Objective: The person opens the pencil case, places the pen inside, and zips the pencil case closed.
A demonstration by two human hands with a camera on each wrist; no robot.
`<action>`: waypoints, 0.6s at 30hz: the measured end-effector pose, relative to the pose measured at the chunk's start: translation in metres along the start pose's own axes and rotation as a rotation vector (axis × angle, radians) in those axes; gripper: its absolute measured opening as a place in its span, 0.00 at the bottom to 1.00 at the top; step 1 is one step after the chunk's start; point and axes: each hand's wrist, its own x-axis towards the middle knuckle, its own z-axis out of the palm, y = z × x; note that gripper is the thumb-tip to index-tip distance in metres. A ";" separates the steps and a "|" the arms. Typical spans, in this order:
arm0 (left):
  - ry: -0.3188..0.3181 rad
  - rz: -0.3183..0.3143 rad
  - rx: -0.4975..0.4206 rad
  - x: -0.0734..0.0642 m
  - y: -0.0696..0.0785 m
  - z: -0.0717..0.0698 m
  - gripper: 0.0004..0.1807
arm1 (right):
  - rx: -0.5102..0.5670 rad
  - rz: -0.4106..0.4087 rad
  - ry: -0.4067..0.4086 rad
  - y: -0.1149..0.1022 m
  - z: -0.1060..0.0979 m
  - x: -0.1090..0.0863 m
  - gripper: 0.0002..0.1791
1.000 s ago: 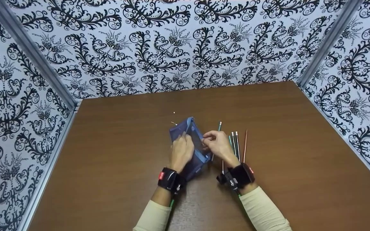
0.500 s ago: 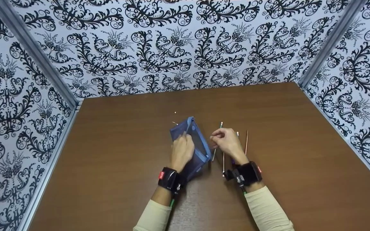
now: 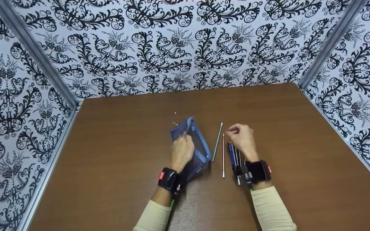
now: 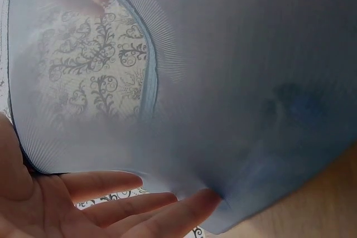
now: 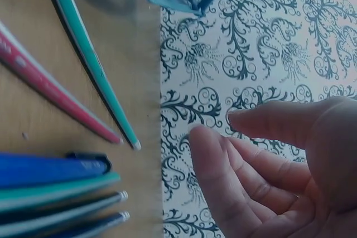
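Note:
My left hand (image 3: 182, 150) holds a blue see-through mesh zip pouch (image 3: 201, 144) by its side, thumb on one face and the other fingers on the other. In the left wrist view the pouch's mesh (image 4: 240, 71) fills most of the frame, its mouth gaping. To the right of it my right hand (image 3: 242, 139) hovers over the pencils, thumb and forefinger slightly apart with nothing between them. A teal pencil (image 3: 217, 141) and a red pencil (image 3: 223, 157) lie between pouch and hand. A blue slim item with a dark clip (image 5: 50, 169) lies beside several pencils, partly hidden under my right wrist.
A brown wooden table (image 3: 124, 144) carries everything, with black-and-white patterned walls (image 3: 159, 48) at the back and both sides. A tiny white speck (image 3: 175, 113) lies beyond the pouch, near a small pale bit (image 3: 174, 123) at its far corner.
My right hand has drawn back from the pouch's mouth and moved right, over the pencil group. The red pencil beside the pouch now shows whole. My left hand and the pouch have stayed put.

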 end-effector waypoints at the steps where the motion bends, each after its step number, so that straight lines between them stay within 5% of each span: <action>1: -0.001 -0.001 0.005 0.000 0.000 0.000 0.26 | -0.017 -0.005 0.010 0.001 -0.001 0.000 0.10; 13: 0.001 0.015 0.038 0.001 -0.001 0.000 0.24 | -0.080 0.087 0.006 0.014 -0.026 0.004 0.11; 18: -0.013 0.003 0.037 0.002 -0.001 -0.001 0.25 | -0.192 0.111 0.039 0.020 -0.037 0.005 0.11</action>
